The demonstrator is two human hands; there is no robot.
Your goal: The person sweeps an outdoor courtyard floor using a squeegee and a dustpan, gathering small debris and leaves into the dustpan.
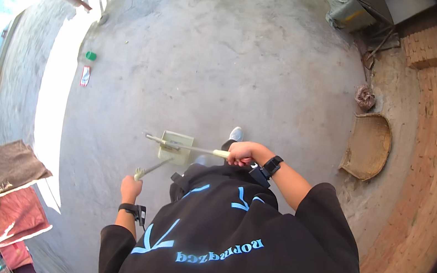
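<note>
At near left, brown cloth drapes beside mottled concrete floor. The left hand grasps the handle of a ribbed dustpan at centre; the right hand clenches a metal rod crossing above. Right, a curved woven tray lies near reddish brickwork.

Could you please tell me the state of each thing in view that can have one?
Dustpan: held; floor contact unclear.
Broom: held, crossing above the dustpan.
Left hand: closed on the dustpan.
Right hand: closed on the broom.
Green container: on the floor, seemingly on its side.
Packet: lying on the floor.
Wicker basket: hollow side showing.
Brown cloth: draped.
Red cloth: draped.
</note>
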